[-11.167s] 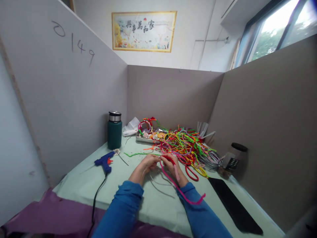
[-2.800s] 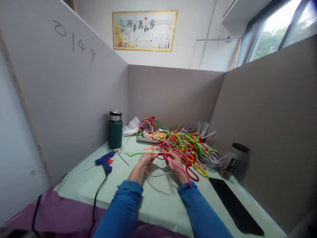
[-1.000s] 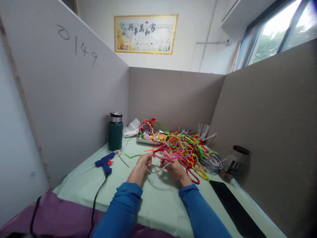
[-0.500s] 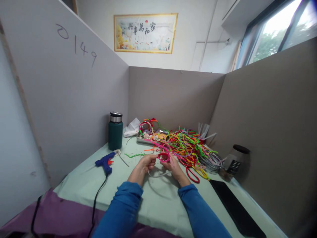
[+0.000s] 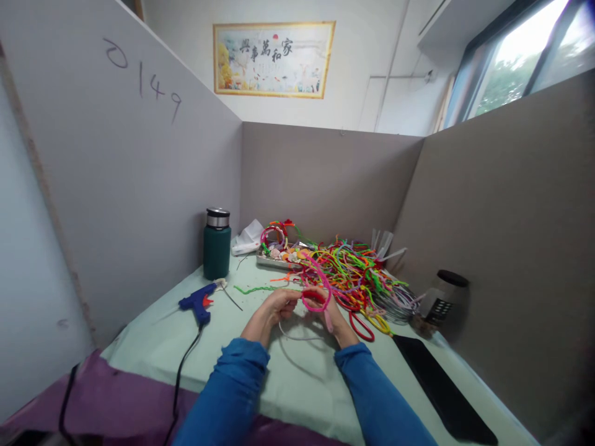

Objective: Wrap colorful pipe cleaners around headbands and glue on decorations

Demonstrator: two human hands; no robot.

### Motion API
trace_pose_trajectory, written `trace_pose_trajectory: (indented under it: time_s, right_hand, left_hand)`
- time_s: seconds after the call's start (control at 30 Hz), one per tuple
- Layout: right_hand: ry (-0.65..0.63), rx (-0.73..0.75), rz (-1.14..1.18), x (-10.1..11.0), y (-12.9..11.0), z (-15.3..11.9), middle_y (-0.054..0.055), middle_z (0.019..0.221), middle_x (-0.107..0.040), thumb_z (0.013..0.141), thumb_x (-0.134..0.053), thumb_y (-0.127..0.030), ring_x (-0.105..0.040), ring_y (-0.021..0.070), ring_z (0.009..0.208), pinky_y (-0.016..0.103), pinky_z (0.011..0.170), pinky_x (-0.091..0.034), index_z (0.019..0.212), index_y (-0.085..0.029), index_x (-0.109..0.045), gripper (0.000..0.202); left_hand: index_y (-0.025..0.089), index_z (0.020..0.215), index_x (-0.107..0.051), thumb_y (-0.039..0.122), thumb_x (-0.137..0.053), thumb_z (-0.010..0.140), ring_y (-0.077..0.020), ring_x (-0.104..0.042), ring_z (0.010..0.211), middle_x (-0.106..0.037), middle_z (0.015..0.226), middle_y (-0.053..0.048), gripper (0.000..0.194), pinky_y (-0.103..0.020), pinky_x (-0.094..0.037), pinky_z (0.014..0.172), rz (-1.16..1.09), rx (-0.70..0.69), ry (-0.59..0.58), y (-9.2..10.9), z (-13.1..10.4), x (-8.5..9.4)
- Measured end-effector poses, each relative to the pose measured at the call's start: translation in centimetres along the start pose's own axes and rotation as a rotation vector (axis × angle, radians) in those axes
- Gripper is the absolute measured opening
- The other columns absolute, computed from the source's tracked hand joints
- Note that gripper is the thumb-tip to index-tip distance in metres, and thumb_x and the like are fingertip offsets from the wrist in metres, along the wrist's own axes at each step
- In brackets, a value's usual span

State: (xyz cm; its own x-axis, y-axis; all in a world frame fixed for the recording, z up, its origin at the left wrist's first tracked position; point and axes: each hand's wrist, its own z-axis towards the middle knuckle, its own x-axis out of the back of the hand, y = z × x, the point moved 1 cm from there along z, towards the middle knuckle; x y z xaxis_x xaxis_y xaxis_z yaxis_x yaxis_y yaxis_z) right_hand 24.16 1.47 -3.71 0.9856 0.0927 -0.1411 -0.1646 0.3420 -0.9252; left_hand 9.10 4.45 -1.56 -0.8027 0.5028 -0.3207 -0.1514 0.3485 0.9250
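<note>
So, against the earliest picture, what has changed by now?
The free end of the pink strand has swung up and away: it trailed down across the right wrist, and now loops upward by the right hand. The left hand still grips the red piece. The glue gun and green bottle stayed put.

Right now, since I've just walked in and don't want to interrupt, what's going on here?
A person's left hand and right hand hold a red strand with a looped pink strand, above the green tablecloth. A tangled pile of colorful strands lies beyond the hands, with a blue glue gun to the left. How the two strands join is unclear.
</note>
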Motion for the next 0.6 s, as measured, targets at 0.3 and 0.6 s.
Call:
trace_pose_trajectory:
  time_s: [0.3,0.6]
  right_hand:
    - [-0.009,0.005,-0.138,-0.16,-0.63,-0.52,0.002,0.070,-0.063,0.067,-0.075,-0.040,-0.055,0.0148,0.058,0.024,0.048,-0.041,0.083,-0.022,-0.067,0.025]
    - [0.079,0.040,-0.293,-0.16,-0.76,-0.83,0.001,0.064,-0.056,0.071,-0.072,-0.045,-0.047,0.0137,0.053,0.027,0.049,-0.036,0.076,-0.022,-0.064,0.025]
  left_hand:
    - [0.016,0.066,-0.051,0.027,-0.077,0.064,-0.0012,-0.015,0.036,-0.026,0.045,0.010,0.028,-0.020,-0.002,0.040,0.041,-0.023,0.070,-0.57,0.31,0.04]
    - [0.016,0.065,-0.052,0.025,-0.071,0.069,-0.0025,-0.017,0.038,-0.029,0.048,0.009,0.021,-0.021,-0.005,0.040,0.098,-0.062,0.047,-0.72,0.21,-0.33]
